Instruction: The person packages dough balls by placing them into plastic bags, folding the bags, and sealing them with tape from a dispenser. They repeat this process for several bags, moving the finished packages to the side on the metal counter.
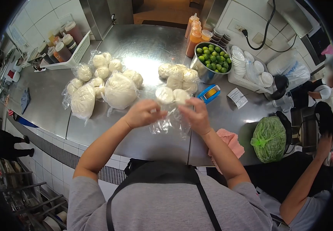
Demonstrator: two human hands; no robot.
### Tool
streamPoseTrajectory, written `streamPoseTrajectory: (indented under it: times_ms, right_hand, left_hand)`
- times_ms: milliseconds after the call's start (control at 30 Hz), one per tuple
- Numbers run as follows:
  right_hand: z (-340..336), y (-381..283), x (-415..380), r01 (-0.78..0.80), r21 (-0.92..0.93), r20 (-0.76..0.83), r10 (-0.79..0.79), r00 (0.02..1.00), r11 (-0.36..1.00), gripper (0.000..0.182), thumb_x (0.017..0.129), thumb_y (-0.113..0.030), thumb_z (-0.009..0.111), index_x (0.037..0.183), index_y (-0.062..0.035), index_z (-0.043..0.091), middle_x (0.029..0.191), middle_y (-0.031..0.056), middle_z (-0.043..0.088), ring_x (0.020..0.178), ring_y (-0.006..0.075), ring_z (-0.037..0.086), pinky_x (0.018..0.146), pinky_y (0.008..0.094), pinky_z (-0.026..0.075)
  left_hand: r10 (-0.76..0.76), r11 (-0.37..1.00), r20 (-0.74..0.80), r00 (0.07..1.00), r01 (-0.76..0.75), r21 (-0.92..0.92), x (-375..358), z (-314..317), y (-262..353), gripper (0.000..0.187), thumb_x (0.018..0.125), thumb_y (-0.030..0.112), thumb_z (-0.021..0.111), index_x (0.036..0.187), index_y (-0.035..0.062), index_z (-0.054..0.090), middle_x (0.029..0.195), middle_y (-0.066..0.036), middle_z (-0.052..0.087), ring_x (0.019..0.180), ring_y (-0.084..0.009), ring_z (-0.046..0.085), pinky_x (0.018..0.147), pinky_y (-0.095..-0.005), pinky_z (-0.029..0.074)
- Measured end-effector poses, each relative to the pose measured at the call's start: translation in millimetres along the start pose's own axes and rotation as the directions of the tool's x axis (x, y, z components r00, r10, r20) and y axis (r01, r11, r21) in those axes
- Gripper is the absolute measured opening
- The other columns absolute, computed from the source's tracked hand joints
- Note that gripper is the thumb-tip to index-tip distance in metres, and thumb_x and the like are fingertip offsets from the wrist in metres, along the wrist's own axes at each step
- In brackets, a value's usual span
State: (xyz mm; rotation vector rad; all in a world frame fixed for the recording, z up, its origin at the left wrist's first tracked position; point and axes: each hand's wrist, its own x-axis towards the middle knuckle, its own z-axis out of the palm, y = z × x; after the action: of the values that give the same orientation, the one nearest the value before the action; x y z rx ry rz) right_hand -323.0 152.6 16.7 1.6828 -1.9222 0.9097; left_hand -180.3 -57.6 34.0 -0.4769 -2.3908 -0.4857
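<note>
Two round white portions, dough-like in look, sit in a clear plastic bag [170, 122] on the steel counter. The bag's loose end spreads toward me between my hands. My left hand [146, 113] is closed at the left edge of the plastic, its fingertips slightly blurred. My right hand [196, 116] pinches at the right side of the same bag, close to the white portions [180, 96]. Just beyond lies another bag of white balls [178, 75]. To the left stand several more wrapped bags, among them a large round white bag [120, 91].
A blue tape dispenser [208, 94] and a paper slip [237, 98] lie right of my hands. Behind them are a metal bowl of green limes [201, 69] and sauce bottles [194, 40]. A pink cloth [230, 142] and a green bag [269, 139] sit near a co-worker's arm [309, 181].
</note>
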Motion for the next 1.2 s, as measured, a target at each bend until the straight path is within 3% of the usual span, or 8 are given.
streamPoseTrajectory:
  times_ms: [267, 467, 533, 567, 767, 900, 967, 1200]
  right_hand:
    - [2, 1, -33, 0.244, 0.06, 0.176, -0.251, 0.952, 0.968, 0.029, 0.064, -0.008, 0.065, 0.092, -0.0127, 0.062, 0.101, 0.0055, 0.057, 0.096, 0.0242, 0.055, 0.08, 0.0347, 0.045]
    - [8, 12, -41, -0.309, 0.488, 0.434, 0.081, 0.897, 0.816, 0.017, 0.072, -0.003, 0.064, 0.088, -0.0049, 0.064, 0.089, 0.0056, 0.063, 0.084, 0.0206, 0.06, 0.074, 0.0291, 0.049]
    - [9, 15, -41, -0.787, 0.56, 0.646, 0.457, 0.611, 0.26, 0.011, 0.079, -0.005, 0.062, 0.088, -0.0011, 0.064, 0.088, 0.0044, 0.064, 0.084, 0.0157, 0.059, 0.074, 0.0264, 0.048]
    - [10, 15, -42, -0.787, 0.558, 0.648, 0.454, 0.612, 0.263, 0.011, 0.079, -0.005, 0.062, 0.088, -0.0011, 0.064, 0.088, 0.0044, 0.064, 0.084, 0.0157, 0.059, 0.074, 0.0264, 0.048]
    - [20, -11, -35, -0.687, 0.724, 0.517, 0.61, 0.601, 0.063, 0.011, 0.083, -0.007, 0.061, 0.09, 0.0003, 0.061, 0.089, 0.0045, 0.063, 0.082, 0.0118, 0.058, 0.075, 0.0227, 0.044]
    - [19, -20, -25, -0.544, 0.772, 0.268, 0.608, 0.748, 0.329, 0.011, 0.084, -0.004, 0.058, 0.092, -0.0029, 0.051, 0.085, 0.0065, 0.062, 0.079, 0.0117, 0.058, 0.074, 0.0235, 0.044]
    - [18, -22, -27, -0.507, 0.696, 0.167, 0.571, 0.804, 0.509, 0.013, 0.085, -0.003, 0.057, 0.092, -0.0038, 0.047, 0.083, 0.0068, 0.062, 0.079, 0.012, 0.058, 0.073, 0.0243, 0.045]
    - [10, -25, -30, -0.478, 0.837, 0.249, 0.593, 0.766, 0.266, 0.01, 0.084, -0.001, 0.055, 0.094, -0.0011, 0.058, 0.085, 0.0084, 0.063, 0.081, 0.0138, 0.06, 0.076, 0.0267, 0.046]
  left_hand:
    - [0.025, 0.999, 0.238, 0.971, -0.017, -0.037, -61, 29, 8, 0.03, 0.072, 0.014, 0.064, 0.103, 0.0142, 0.063, 0.102, -0.003, 0.057, 0.09, -0.0203, 0.056, 0.078, -0.0317, 0.048]
    - [-0.119, 0.945, 0.403, 0.907, 0.227, -0.233, -74, 15, 10, 0.029, 0.079, 0.011, 0.059, 0.108, 0.0053, 0.061, 0.116, -0.01, 0.054, 0.108, -0.0234, 0.053, 0.093, -0.033, 0.041]
    - [-0.357, 0.705, 0.369, 0.858, 0.506, -0.496, -71, 17, 9, 0.027, 0.082, 0.011, 0.058, 0.108, 0.0036, 0.061, 0.114, -0.01, 0.056, 0.106, -0.0207, 0.052, 0.092, -0.0311, 0.04]
    - [-0.556, 0.317, 0.411, 0.723, 0.641, -0.699, -69, 18, 10, 0.026, 0.085, 0.012, 0.057, 0.108, 0.0019, 0.062, 0.111, -0.01, 0.057, 0.105, -0.018, 0.052, 0.092, -0.0291, 0.039]
    - [-0.863, 0.257, 0.018, 0.504, 0.47, -0.844, -51, 32, 19, 0.017, 0.086, 0.009, 0.058, 0.1, 0.0004, 0.063, 0.086, -0.008, 0.062, 0.083, -0.0122, 0.058, 0.077, -0.0241, 0.045]
    - [-0.931, 0.137, -0.009, 0.364, 0.326, -0.935, -35, 28, 24, 0.008, 0.084, 0.005, 0.061, 0.089, 0.001, 0.056, 0.076, -0.008, 0.062, 0.07, -0.0123, 0.061, 0.065, -0.0249, 0.051]
    - [-0.921, 0.126, 0.004, 0.39, 0.306, -0.944, -37, 25, 23, 0.009, 0.084, 0.004, 0.061, 0.087, 0.0023, 0.053, 0.077, -0.008, 0.063, 0.072, -0.0128, 0.061, 0.065, -0.0257, 0.052]
    - [-0.817, 0.049, 0.148, 0.557, 0.323, -0.945, -54, 20, 17, 0.007, 0.084, 0.003, 0.059, 0.091, 0.0027, 0.058, 0.081, -0.006, 0.063, 0.077, -0.0139, 0.062, 0.07, -0.0277, 0.052]
